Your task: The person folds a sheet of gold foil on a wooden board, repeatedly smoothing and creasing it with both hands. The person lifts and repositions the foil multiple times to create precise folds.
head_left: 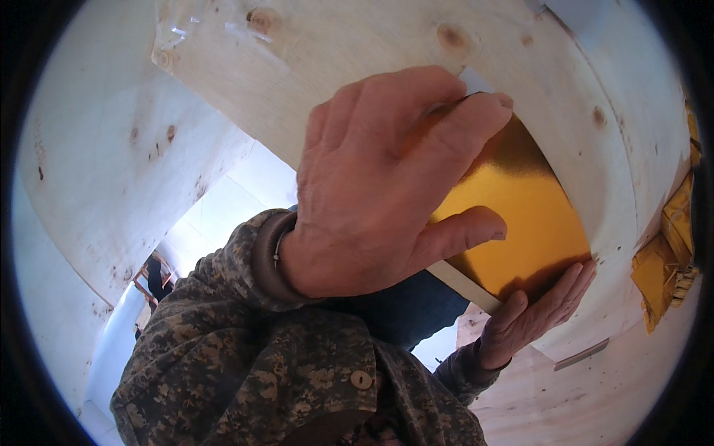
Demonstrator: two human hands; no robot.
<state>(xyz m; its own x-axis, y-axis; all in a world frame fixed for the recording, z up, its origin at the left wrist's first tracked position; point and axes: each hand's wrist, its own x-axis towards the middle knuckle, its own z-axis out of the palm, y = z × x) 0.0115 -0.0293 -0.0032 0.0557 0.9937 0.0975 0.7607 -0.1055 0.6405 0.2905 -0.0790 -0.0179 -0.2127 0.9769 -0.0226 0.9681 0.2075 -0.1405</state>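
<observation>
A shiny gold sheet (528,215) lies on a pale plywood table (312,56), with dark reflections across it. A pale, narrow strip (465,286) runs along its near left edge. My left hand (372,178) is over the sheet's left part and hides much of it. Its fingers bend toward the far edge, with the thumb spread away from them; their full contact with the sheet is hidden. Along the sheet's near edge lies my right hand (532,316), fingers stretched out and touching it. A small whitish piece (474,79) shows beyond my left fingertips.
Crumpled gold scraps (666,249) lie at the right rim. A thin flat strip (581,354) is near the plywood's edge at lower right. Another plywood panel (111,156) stands at the left, with a gap onto a pale tiled floor (238,178).
</observation>
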